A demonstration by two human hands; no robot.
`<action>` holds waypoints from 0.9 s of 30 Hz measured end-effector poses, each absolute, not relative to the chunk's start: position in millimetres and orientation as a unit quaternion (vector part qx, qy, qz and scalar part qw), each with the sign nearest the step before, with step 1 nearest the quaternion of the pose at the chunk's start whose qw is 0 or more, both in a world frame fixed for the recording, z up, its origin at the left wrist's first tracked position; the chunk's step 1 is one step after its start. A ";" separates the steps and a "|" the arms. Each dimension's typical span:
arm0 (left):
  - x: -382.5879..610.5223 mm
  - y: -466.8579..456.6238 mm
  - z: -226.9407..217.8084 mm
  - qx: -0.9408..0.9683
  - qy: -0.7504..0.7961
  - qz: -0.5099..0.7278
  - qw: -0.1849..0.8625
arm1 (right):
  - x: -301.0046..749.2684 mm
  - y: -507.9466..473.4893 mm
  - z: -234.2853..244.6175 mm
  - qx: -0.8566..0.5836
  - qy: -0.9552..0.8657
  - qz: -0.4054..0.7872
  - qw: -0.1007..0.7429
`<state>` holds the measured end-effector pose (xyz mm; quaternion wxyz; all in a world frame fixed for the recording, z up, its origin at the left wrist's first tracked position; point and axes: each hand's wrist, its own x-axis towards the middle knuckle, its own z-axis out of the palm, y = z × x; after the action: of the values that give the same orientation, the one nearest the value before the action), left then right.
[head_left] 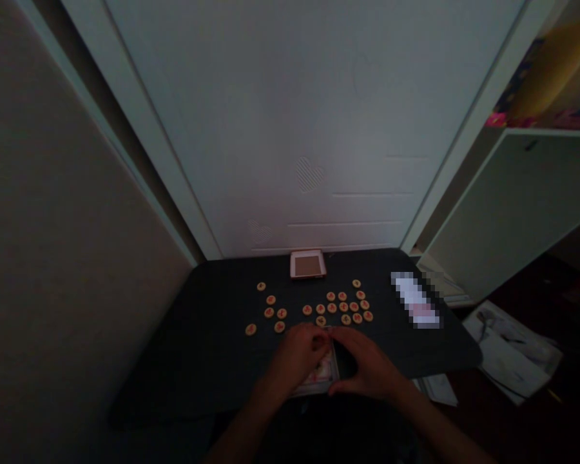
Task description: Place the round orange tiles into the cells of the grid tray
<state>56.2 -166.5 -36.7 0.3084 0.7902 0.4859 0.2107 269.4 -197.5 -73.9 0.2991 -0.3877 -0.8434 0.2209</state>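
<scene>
A shallow box point(325, 377) with pale sides and a pink-and-white pattern inside lies at the table's front edge, partly covered by my hands. My left hand point(297, 354) is over it with fingers curled in a pinch; whatever they hold is hidden. On the box's right side, my right hand point(367, 364) has its thumb at the near corner and its fingers at the far corner, gripping it. Just beyond my hands, several round Chinese chess pieces point(332, 308) with red characters lie face up. Others, such as one chess piece point(269, 312), are scattered further left.
A box lid point(308, 265) with a brown inner panel rests at the back of the dark table point(212, 348), by the white door point(270, 129). A blurred-out phone-like object point(415, 299) lies at the right. Papers point(517, 348) are on the floor below, beside a shelf.
</scene>
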 end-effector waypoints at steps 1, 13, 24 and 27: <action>54.5 -168.9 -35.5 0.794 0.486 0.213 0.297 | 269.3 -197.5 -73.9 -0.387 -0.843 0.223 0.301; 53.5 -175.1 -37.1 0.789 0.494 0.216 0.296 | 269.3 -199.9 -77.5 -0.416 -0.826 0.234 0.299; 4.7 -185.6 -43.9 0.768 0.511 0.333 0.194 | 272.7 -201.9 -72.8 -0.338 -0.883 0.124 0.301; -6.0 -191.1 -57.6 0.759 0.504 0.367 0.187 | 269.0 -201.7 -64.5 -0.330 -0.895 0.119 0.276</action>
<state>-6.0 -191.1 -57.6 0.1869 0.7591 0.5044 0.3665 269.0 -201.7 -64.5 0.2759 -0.3303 -0.8948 0.1185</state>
